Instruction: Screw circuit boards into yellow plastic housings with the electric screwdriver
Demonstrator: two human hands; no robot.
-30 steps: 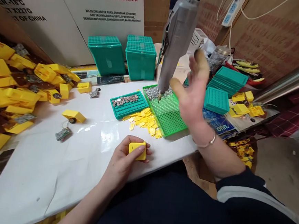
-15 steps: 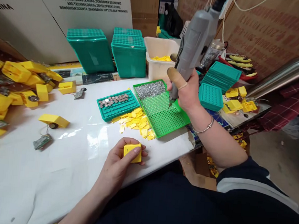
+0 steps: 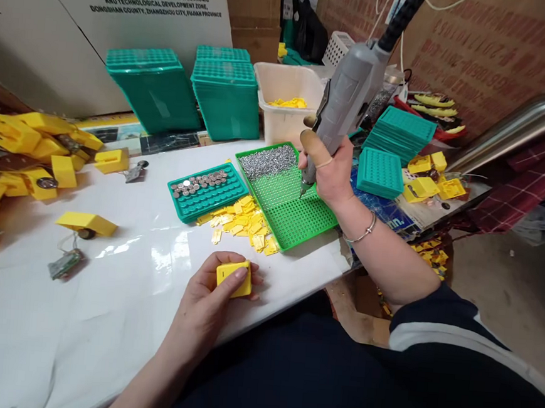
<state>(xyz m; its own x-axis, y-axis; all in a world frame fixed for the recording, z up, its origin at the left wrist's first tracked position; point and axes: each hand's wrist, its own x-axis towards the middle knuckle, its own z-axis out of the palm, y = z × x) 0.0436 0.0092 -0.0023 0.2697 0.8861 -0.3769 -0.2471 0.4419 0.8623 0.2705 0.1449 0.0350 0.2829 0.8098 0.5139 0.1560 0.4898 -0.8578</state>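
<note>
Near the table's front edge, my left hand (image 3: pixel 209 293) is closed round a small yellow case (image 3: pixel 242 283), thumb on its top face. My right hand (image 3: pixel 334 171) grips a grey electric screwdriver (image 3: pixel 344 96), with covers on two fingertips. The driver's bit points down over a green perforated tray (image 3: pixel 294 224), whose far end holds many small screws (image 3: pixel 269 161). Left of that lies a teal tray (image 3: pixel 197 207) with round metal cells (image 3: pixel 198 182). Loose flat yellow pieces (image 3: pixel 240 220) are heaped between the trays and my left hand.
Yellow housings (image 3: pixel 26 147) pile up at the left; one (image 3: pixel 87 222) lies nearer with a wired circuit board (image 3: pixel 66 264). Behind stand stacked teal trays (image 3: pixel 151 94) and a white bin (image 3: pixel 286 120). More teal trays (image 3: pixel 381 173) and yellow housings (image 3: pixel 419 188) are at the right.
The view has shifted slightly, moving most things a little left in the picture. Both hands keep their holds; the screwdriver tip stays above the green tray.
</note>
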